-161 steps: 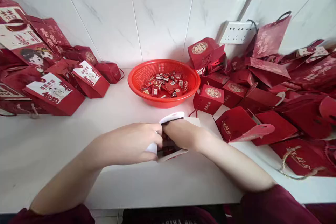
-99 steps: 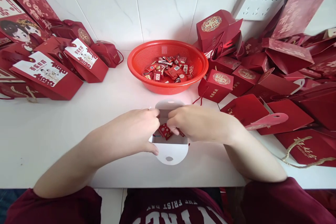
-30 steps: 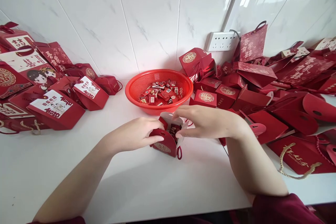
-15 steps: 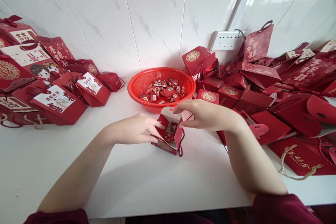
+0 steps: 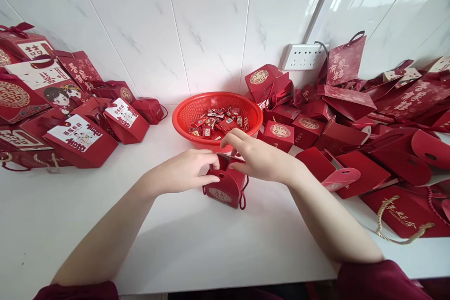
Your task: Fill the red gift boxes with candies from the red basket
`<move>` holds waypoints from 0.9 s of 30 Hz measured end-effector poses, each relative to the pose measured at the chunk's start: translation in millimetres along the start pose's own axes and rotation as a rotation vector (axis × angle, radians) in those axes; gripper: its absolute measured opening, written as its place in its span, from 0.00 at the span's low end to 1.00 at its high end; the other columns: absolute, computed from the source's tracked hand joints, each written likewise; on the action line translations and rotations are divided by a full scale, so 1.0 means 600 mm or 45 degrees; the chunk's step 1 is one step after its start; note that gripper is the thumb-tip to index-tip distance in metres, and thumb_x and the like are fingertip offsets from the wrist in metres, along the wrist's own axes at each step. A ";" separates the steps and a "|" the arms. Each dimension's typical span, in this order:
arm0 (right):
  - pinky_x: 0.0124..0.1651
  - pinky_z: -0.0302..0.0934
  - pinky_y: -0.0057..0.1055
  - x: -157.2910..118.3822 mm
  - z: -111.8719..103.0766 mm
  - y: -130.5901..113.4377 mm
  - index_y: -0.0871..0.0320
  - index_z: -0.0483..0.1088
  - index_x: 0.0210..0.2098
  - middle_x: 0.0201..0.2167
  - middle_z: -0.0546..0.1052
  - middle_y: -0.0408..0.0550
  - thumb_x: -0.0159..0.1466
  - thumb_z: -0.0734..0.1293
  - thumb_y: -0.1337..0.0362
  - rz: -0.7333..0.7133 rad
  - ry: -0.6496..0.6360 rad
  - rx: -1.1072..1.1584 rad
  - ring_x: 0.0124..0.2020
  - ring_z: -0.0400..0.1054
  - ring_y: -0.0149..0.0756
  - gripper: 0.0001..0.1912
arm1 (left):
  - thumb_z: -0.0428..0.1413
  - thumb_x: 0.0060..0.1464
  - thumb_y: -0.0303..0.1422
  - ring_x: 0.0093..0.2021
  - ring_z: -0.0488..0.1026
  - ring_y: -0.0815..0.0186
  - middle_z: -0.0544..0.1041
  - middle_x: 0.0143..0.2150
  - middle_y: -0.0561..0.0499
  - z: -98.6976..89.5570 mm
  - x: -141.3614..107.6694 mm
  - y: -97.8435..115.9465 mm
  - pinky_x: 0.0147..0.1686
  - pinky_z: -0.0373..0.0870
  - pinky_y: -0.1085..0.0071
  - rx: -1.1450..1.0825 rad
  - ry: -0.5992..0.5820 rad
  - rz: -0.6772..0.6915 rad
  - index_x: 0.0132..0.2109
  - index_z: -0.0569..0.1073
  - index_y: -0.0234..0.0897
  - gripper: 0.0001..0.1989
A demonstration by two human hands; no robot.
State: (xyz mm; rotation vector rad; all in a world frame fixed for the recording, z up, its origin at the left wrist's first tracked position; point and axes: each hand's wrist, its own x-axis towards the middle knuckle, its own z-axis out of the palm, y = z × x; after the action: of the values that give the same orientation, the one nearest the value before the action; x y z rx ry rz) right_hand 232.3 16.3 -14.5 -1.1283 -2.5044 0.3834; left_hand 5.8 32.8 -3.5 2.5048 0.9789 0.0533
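A small dark red gift box [image 5: 228,193] with a round gold emblem and twisted cord handles stands upright on the white table, its top partly open. My left hand [image 5: 188,168] pinches the box's front flap, thumb on the outer face and fingers inside. My right hand [image 5: 258,157] is closed over the back and right edges of the top, fingers curled round the rear flap. What lies inside the box is hidden now. Just behind it sits a red plastic basket [image 5: 181,122] with wrapped candies [image 5: 227,124] in it.
Red gift boxes and bags [image 5: 84,138] are grouped at the left. A large heap of similar red boxes [image 5: 362,168] spreads over the right side. A white power strip [image 5: 304,56] is on the tiled wall [image 5: 211,33] behind.
The front flap, which was leaning outward, now stands raised, and my left hand has come up with it. My right hand has shifted left and lower over the box top.
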 end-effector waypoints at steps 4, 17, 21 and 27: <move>0.36 0.61 0.29 -0.007 -0.007 0.003 0.58 0.65 0.40 0.37 0.74 0.46 0.67 0.58 0.73 -0.070 -0.087 0.198 0.34 0.68 0.33 0.07 | 0.58 0.56 0.40 0.41 0.73 0.61 0.74 0.45 0.51 0.009 0.002 -0.005 0.38 0.67 0.69 0.005 0.106 -0.082 0.45 0.71 0.41 0.12; 0.32 0.56 0.28 0.013 0.011 0.021 0.60 0.70 0.33 0.32 0.75 0.48 0.64 0.58 0.77 0.030 -0.340 0.194 0.30 0.64 0.31 0.11 | 0.55 0.59 0.40 0.40 0.71 0.65 0.70 0.49 0.50 0.023 0.014 -0.007 0.36 0.66 0.71 -0.039 -0.041 0.033 0.40 0.71 0.40 0.09; 0.32 0.57 0.27 0.002 -0.001 0.018 0.60 0.71 0.35 0.33 0.76 0.47 0.65 0.58 0.75 -0.010 -0.322 0.269 0.29 0.66 0.31 0.11 | 0.54 0.57 0.34 0.39 0.71 0.67 0.69 0.49 0.50 0.039 0.025 -0.012 0.37 0.67 0.72 -0.114 -0.062 0.048 0.40 0.69 0.39 0.05; 0.40 0.64 0.32 -0.027 -0.069 -0.016 0.57 0.70 0.44 0.39 0.77 0.49 0.70 0.57 0.70 -0.134 0.221 0.181 0.37 0.71 0.36 0.11 | 0.56 0.57 0.36 0.52 0.69 0.58 0.69 0.54 0.47 0.033 0.010 0.012 0.48 0.66 0.67 0.045 0.012 0.131 0.40 0.69 0.40 0.07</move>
State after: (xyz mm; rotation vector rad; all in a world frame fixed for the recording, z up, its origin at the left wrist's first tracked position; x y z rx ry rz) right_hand 253.8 1.8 22.7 -0.9292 -2.3338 0.4086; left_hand 18.8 24.3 -19.2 2.5882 0.8617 0.0806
